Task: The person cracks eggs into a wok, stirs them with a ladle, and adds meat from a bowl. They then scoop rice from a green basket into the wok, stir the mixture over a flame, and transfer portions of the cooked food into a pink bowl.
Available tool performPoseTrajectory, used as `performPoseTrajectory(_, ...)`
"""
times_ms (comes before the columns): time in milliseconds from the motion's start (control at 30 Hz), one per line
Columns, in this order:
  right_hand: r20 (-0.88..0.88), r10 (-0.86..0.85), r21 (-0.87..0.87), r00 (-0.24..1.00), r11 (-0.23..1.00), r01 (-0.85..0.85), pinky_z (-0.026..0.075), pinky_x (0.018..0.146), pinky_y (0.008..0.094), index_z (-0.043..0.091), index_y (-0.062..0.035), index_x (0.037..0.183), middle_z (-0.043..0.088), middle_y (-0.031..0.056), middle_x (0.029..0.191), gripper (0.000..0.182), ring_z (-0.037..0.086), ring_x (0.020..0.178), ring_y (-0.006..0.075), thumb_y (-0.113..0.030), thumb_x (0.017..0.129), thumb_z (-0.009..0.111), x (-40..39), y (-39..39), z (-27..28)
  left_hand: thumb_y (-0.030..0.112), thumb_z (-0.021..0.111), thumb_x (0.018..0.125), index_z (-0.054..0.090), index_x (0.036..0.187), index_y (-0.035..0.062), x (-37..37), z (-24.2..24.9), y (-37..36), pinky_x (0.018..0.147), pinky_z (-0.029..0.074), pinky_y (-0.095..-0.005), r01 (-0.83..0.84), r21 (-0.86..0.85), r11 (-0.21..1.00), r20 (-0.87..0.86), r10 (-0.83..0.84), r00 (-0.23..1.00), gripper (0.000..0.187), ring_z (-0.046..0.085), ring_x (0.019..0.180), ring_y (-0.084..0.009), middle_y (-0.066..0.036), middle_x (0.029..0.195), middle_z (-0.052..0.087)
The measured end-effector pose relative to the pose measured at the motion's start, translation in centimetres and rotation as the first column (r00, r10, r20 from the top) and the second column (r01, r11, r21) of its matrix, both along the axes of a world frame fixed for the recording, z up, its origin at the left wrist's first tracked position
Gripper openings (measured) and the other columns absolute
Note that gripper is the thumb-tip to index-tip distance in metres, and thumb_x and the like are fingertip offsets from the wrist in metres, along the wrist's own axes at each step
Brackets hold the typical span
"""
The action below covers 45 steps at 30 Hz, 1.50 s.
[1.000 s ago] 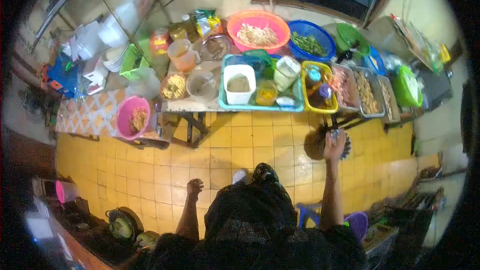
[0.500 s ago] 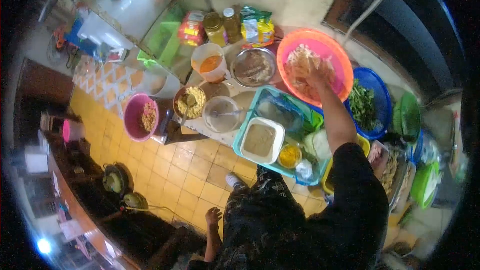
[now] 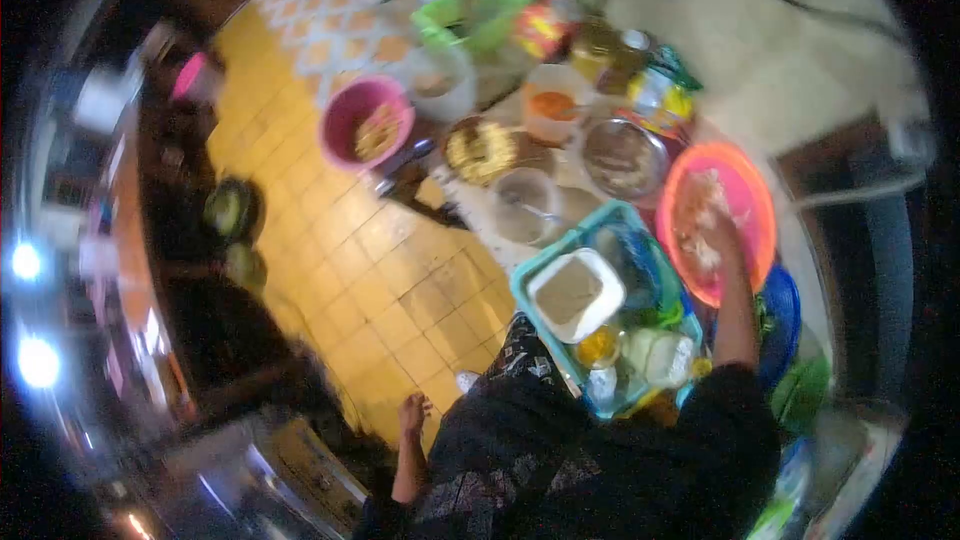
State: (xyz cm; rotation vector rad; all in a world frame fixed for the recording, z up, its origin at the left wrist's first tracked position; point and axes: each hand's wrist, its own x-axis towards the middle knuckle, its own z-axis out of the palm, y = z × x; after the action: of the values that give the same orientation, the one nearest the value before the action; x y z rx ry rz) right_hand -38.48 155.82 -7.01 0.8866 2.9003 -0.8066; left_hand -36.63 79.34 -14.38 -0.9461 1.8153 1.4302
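Note:
My right hand [image 3: 714, 232] reaches down into an orange-rimmed pink basin [image 3: 760, 195], among pale shredded food [image 3: 697, 205]. Its fingers are blurred and partly hidden by the food, and I cannot see whether it grips any. Low in the view, away from the table, hangs my left hand [image 3: 413, 414], holding nothing, its fingers loosely bent and apart. Left of the basin lies a metal plate [image 3: 622, 155] with some food on it. A teal tray [image 3: 545, 252] stands nearest my body, carrying a white tub [image 3: 575, 292] of greyish contents and a small container of yellow food [image 3: 598, 348].
Along the counter sit a clear tub [image 3: 524, 208], a bowl of yellow food [image 3: 480, 148], a pitcher with orange contents [image 3: 553, 105] and a pink bowl [image 3: 340, 130]. Jars and packets line the wall. A blue basin [image 3: 785, 325] is at right; yellow floor tiles [image 3: 340, 270] lie left.
The whole view has swung round, so the table slants more steeply and its things appear further right. My right hand is still in the basin; my left hand still hangs free.

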Motion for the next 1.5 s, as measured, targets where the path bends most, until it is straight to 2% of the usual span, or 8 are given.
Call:
performPoseTrajectory(33, 0.277, -0.056, 0.386, 0.959, 0.921, -0.058, 0.034, 0.092, 0.0349, 0.047, -0.0043, 0.119, 0.048, 0.0166, 0.12, 0.047, 0.045, 0.11, 0.0242, -0.028, 0.079, 0.054, 1.6, 1.5, -5.5, 0.02, 0.052, 0.083, 0.052, 0.098, 0.0026, 0.1, -0.7, -0.2, 0.052, 0.045, -0.0272, 0.015, -0.069, 0.998, 0.001, -0.015, 1.0, 0.024, 0.058, 0.064, -0.0165, -0.007, 0.081, 0.058)
performPoseTrajectory(433, -0.252, -0.078, 0.366, 0.965, 0.915, 0.17, 0.04, 0.086, 0.0359, 0.046, -0.0031, 0.118, 0.05, 0.0159, 0.117, 0.045, 0.048, 0.103, 0.024, -0.027, 0.081, 0.05, -1.8, -10.4, 8.5, 0.016, 0.056, 0.081, 0.058, 0.089, 0.0032, 14.9, -9.0, -11.9, 0.044, 0.044, -0.0248, -0.423, 0.042, 0.905, -0.225, 0.421, 0.879, 0.015, 0.058, 0.057, -0.0146, -0.009, 0.074, 0.06)
performPoseTrajectory(700, -0.589, 0.233, -0.109, 0.774, 0.926, -0.362, 0.043, 0.082, 0.0366, 0.045, -0.0022, 0.118, 0.051, 0.0155, 0.114, 0.043, 0.051, 0.098, 0.0239, -0.027, 0.083, 0.048, -13.3, -40.3, 16.3, 0.02, 0.056, 0.077, 0.057, 0.091, 0.0079, 31.3, -13.8, -14.0, 0.045, 0.042, -0.0265, -0.945, 0.324, 0.043, -0.158, 0.987, -0.009, 0.018, 0.056, 0.056, -0.0134, -0.004, 0.071, 0.06)
performPoseTrajectory(967, -0.741, 0.513, -0.455, 0.433, 0.091, -0.886, 0.046, 0.077, 0.0373, 0.044, -0.0014, 0.118, 0.052, 0.015, 0.112, 0.042, 0.053, 0.094, 0.0238, -0.026, 0.084, 0.046, -20.0, -81.0, 19.2, 0.015, 0.058, 0.075, 0.055, 0.091, 0.007, 35.1, -11.1, -6.8, 0.046, 0.042, -0.0256, -0.771, 0.434, -0.467, 0.005, 0.857, -0.516, 0.018, 0.055, 0.056, -0.015, -0.005, 0.069, 0.058)
performPoseTrajectory(1167, -0.775, 0.607, -0.618, 0.174, -0.673, -0.406, 0.049, 0.074, 0.0379, 0.044, -0.0007, 0.118, 0.053, 0.0147, 0.111, 0.041, 0.054, 0.09, 0.0238, -0.026, 0.085, 0.044, -11.2, -119.7, 20.2, 0.025, 0.043, 0.084, 0.051, 0.105, 0.0105, 38.0, -12.8, 2.5, 0.051, 0.046, -0.0303, -0.419, 0.327, -0.847, 0.088, 0.469, -0.879, 0.027, 0.057, 0.068, -0.0204, -0.008, 0.084, 0.058)
performPoseTrajectory(1233, -0.609, 0.763, -0.72, 0.215, -0.646, 0.252, 0.049, 0.077, 0.0371, 0.045, 0.0007, 0.116, 0.053, 0.0168, 0.11, 0.04, 0.055, 0.089, 0.0255, -0.024, 0.084, 0.046, -4.9, -131.1, 19.4, 0.025, 0.04, 0.082, 0.054, 0.096, 0.013, 38.1, -17.3, 7.3, 0.055, 0.046, -0.0312, -0.404, 0.563, -0.721, -0.15, 0.391, -0.908, 0.023, 0.055, 0.065, -0.0175, -0.005, 0.077, 0.055)
performPoseTrajectory(1400, -0.436, 0.86, -0.847, -0.264, -0.491, -0.202, 0.044, 0.082, 0.0329, 0.039, -0.0032, 0.123, 0.049, 0.0136, 0.115, 0.048, 0.049, 0.102, 0.0234, -0.02, 0.081, 0.053, 11.4, -150.3, 15.9, 0.024, 0.045, 0.083, 0.052, 0.089, 0.0109, 33.9, -15.9, 8.0, 0.04, 0.037, -0.0258, 0.264, 0.749, -0.608, 0.197, -0.175, -0.965, 0.015, 0.048, 0.052, -0.0143, -0.002, 0.065, 0.051)
performPoseTrajectory(1500, -0.039, 0.682, -0.313, -0.73, -0.702, -0.639, 0.046, 0.077, 0.0391, 0.037, -0.012, 0.127, 0.043, 0.0112, 0.121, 0.051, 0.044, 0.106, 0.0245, -0.027, 0.081, 0.053, 16.9, -156.5, 14.5, 0.02, 0.046, 0.083, 0.052, 0.092, 0.01, 32.2, -6.2, -0.3, 0.048, 0.042, -0.0282, 0.016, 0.099, -0.995, -0.019, -0.018, -1.0, 0.015, 0.055, 0.065, -0.0156, -0.005, 0.078, 0.056)
